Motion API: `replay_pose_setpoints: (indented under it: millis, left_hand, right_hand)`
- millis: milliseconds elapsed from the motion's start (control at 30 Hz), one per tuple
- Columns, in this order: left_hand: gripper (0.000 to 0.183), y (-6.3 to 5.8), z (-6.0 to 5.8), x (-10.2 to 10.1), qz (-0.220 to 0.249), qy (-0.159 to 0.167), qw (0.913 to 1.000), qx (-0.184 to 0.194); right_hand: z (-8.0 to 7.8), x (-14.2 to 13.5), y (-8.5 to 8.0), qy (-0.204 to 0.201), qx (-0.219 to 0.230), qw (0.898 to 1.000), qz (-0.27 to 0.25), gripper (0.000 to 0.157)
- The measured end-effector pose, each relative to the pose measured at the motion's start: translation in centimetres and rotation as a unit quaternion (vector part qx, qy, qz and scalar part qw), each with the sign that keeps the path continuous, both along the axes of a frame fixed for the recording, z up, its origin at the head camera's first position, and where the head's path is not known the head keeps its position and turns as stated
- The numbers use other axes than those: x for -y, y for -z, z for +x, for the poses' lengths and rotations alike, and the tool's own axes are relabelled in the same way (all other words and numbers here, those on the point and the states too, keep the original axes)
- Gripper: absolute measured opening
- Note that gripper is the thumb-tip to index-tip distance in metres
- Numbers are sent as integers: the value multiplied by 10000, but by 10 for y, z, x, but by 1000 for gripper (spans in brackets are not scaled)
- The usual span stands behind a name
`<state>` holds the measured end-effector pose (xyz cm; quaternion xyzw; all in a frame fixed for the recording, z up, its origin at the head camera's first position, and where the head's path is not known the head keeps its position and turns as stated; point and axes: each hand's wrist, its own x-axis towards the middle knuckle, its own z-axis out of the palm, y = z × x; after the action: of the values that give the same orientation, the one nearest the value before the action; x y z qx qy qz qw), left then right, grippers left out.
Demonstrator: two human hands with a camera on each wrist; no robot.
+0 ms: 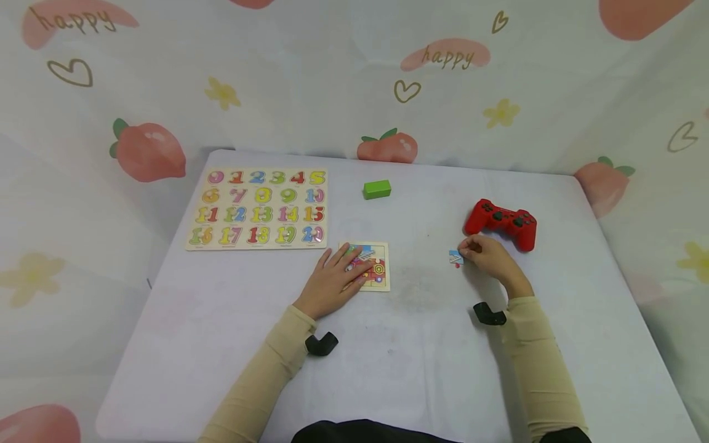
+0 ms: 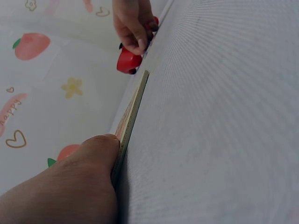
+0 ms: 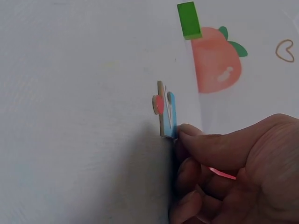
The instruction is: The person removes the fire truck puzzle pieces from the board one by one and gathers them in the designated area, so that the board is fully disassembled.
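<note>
A small jigsaw puzzle in a pale wooden frame lies near the middle of the table, showing a red and yellow vehicle picture. My left hand rests on it with fingers spread, covering its left part. Over to the right, my right hand pinches a puzzle piece by its edge between thumb and fingers. In the right wrist view that puzzle piece is blue with white lines and has a red knob on one side. It is held close over the white tabletop.
A wooden number board with numerals 0 to 20 lies at the back left. Behind the puzzle stands a green block. A red game controller sits just beyond my right hand. A printed curtain hangs along the table's back edge.
</note>
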<state>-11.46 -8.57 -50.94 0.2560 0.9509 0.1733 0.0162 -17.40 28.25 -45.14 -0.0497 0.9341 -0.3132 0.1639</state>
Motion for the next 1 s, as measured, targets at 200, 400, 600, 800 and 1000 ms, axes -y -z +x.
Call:
replay_pose_setpoints:
  millis: [200, 400, 600, 800, 1000]
  left_hand:
    - [47, 1, 0, 0, -52, -2, 10000, -23]
    - [50, -1, 1, 0, 50, -2, 9999, -105]
    - [61, 1, 2, 1, 55, -15, 9998, -196]
    - [62, 2, 1, 1, 10, -44, 9998, -216]
    - [61, 1, 1, 1, 75, -33, 9998, -160]
  right_hand:
    - [1, 6, -6, -120, -282, 9992, 246, 19]
    - [9, 45, -16, -464, -658, 9967, 121, 16]
    - [20, 101, -10, -1216, -822, 9892, -32, 19]
    - [24, 133, 2, -1795, -952, 9791, -86, 27]
    - [24, 146, 7, -2020, -790, 9762, 41, 33]
